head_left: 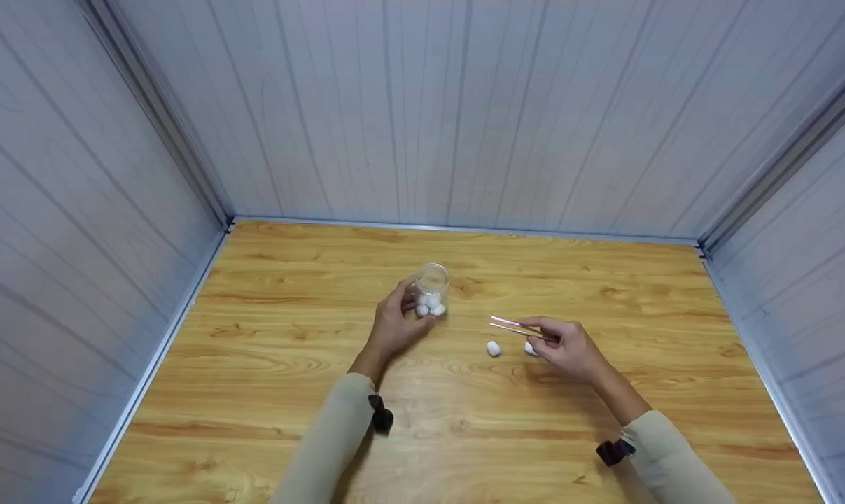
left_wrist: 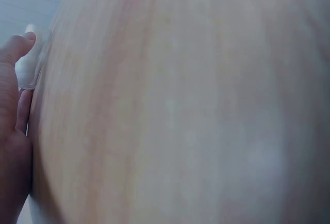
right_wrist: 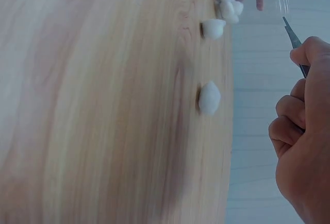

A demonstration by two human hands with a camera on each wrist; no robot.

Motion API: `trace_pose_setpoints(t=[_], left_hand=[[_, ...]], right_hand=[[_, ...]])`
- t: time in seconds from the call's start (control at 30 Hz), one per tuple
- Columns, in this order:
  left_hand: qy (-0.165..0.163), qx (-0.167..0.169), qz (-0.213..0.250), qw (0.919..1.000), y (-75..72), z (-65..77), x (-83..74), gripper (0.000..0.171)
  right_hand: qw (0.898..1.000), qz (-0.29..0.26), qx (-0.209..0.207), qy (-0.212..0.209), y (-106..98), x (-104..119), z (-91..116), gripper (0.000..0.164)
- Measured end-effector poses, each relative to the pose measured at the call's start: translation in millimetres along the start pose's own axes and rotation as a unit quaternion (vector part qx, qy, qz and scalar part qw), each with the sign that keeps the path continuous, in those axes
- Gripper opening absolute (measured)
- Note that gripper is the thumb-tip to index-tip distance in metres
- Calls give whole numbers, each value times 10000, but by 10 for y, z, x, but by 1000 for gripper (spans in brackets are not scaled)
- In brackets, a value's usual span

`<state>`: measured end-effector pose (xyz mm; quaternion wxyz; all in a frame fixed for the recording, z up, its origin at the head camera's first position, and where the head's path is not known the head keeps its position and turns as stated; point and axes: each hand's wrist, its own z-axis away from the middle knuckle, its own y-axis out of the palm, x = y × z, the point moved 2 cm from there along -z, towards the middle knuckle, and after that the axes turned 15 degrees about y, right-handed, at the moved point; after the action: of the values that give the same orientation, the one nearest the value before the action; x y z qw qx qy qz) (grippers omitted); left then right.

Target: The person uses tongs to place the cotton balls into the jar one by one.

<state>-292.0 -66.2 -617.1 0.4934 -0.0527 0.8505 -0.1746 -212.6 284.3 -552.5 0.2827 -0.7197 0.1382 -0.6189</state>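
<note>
My left hand (head_left: 395,322) grips a clear glass cup (head_left: 433,276) low down, thumb at the near side and fingers round the left. White cotton balls (head_left: 430,304) are heaped in its bottom. In my right hand (head_left: 569,348) a pair of metal tweezers (head_left: 507,322) is pinched, tips apart and pointing left towards the cup, with nothing between them. Two loose cotton balls lie on the table below the tweezers: one cotton ball (head_left: 493,348) nearer the cup, the other cotton ball (head_left: 529,348) partly behind my right fingers. Both show whole in the right wrist view.
The wood-grain table (head_left: 289,420) is enclosed by a pale panelled back wall (head_left: 422,112) and side walls, with metal strips along the edges. Each sleeved wrist carries a small black device, one on the left (head_left: 381,414) and one on the right (head_left: 615,452).
</note>
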Motion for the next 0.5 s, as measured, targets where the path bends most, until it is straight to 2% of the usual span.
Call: trace_pose_setpoints(t=[0.37, 0.5], left_hand=[[-11, -46, 68, 10000, 6, -2, -8, 81], [-46, -59, 19, 10000, 0, 1, -6, 80]], right_hand=[[9995, 124, -30, -291, 27, -98, 63, 26], [9996, 123, 95, -236, 48, -137, 65, 25]])
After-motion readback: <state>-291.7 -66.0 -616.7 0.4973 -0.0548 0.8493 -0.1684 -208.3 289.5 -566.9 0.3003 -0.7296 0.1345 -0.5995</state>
